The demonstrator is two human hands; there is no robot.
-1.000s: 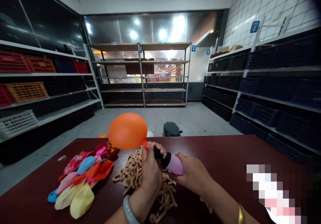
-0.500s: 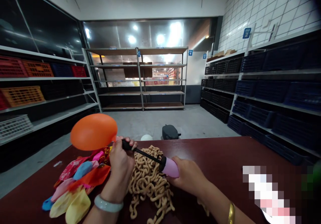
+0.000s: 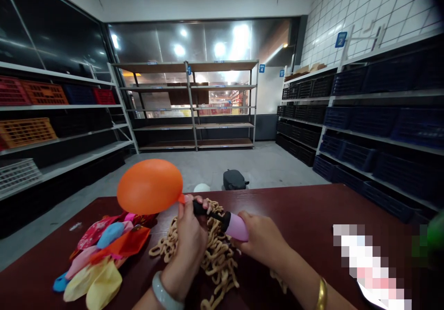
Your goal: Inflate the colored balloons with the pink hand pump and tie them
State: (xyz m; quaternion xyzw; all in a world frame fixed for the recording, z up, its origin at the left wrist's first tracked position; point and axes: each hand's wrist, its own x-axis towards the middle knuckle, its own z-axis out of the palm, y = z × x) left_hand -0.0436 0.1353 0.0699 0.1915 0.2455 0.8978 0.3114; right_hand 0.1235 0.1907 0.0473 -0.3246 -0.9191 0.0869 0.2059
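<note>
In the head view, the table [image 3: 294, 208] is the landmark. Above its far edge, left of the middle, is the orange balloon [image 3: 150, 186], inflated, its neck at the fingers of the left hand [image 3: 192, 229]. That hand is closed around the balloon's neck and the black end of the pump [image 3: 237, 227]. The right hand [image 3: 265, 238] is clamped on the pump's pink body, over the middle of the table; a black rod shows between the two hands. Under and around the left hand, on the table, lies a heap of tan rings [image 3: 220, 259]. On the table's left part lie flat balloons [image 3: 104, 254] in red, pink, blue, orange and yellow. Beyond the table's far edge, on the floor, is a dark bag [image 3: 234, 179].
</note>
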